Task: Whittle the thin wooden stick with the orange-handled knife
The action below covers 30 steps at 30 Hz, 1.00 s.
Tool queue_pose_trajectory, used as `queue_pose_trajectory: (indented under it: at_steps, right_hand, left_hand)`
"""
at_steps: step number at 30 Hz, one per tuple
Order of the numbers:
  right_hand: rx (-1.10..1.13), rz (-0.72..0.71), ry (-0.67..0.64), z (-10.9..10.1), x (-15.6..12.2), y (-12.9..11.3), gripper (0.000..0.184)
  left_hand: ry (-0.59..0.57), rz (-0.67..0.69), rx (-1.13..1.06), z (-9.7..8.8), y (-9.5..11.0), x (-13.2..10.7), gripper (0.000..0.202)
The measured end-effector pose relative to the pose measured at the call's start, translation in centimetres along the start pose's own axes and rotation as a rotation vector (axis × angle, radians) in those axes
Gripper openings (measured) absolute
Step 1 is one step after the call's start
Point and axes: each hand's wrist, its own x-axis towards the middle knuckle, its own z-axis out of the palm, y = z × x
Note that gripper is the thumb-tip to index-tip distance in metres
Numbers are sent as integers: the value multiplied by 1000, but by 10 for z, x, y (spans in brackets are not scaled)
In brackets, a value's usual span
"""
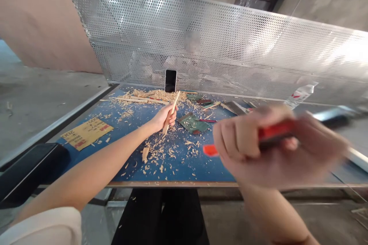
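My left hand is stretched out over the blue table and closed round a slim wooden stick, held tilted with its lower end among the shavings. Close to the camera and blurred by motion, my right hand is closed round a red-handled tool, whose orange-red tip points left. Wood shavings lie scattered below and around the stick.
A phone leans upright against the perforated metal screen at the back. Long wooden strips, a green sanding block, a yellow printed card and a plastic bottle lie on the table. A black case sits at left.
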Motion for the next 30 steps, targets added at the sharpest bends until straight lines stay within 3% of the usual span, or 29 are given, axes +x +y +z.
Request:
queue_pose_trajectory:
  at_steps: [2, 4, 7, 11, 14, 20, 30]
  right_hand:
    - [64, -171, 51, 4, 76, 15, 38]
    - [-9, -165, 92, -2, 137, 38, 32]
    - [-253, -51, 96, -29, 178, 85, 37]
    - [-691, -12, 80, -69, 171, 141, 34]
    - [-896, 58, -25, -84, 162, 163, 34]
    - [-1136, 75, -93, -91, 160, 175, 30]
    - [-1075, 71, -256, -82, 144, 175, 31]
  left_hand:
    - [6, 75, -28, 0, 2, 2, 21]
    - [38, 130, -51, 0, 3, 5, 20]
    - [108, 166, -91, -1, 5, 8, 15]
    - [172, 172, -32, -10, 6, 11, 11]
    - [134, 163, 17, -22, 5, 12, 14]
    - [151, 104, 25, -35, 5, 15, 16]
    - [154, 110, -37, -34, 0, 18, 19]
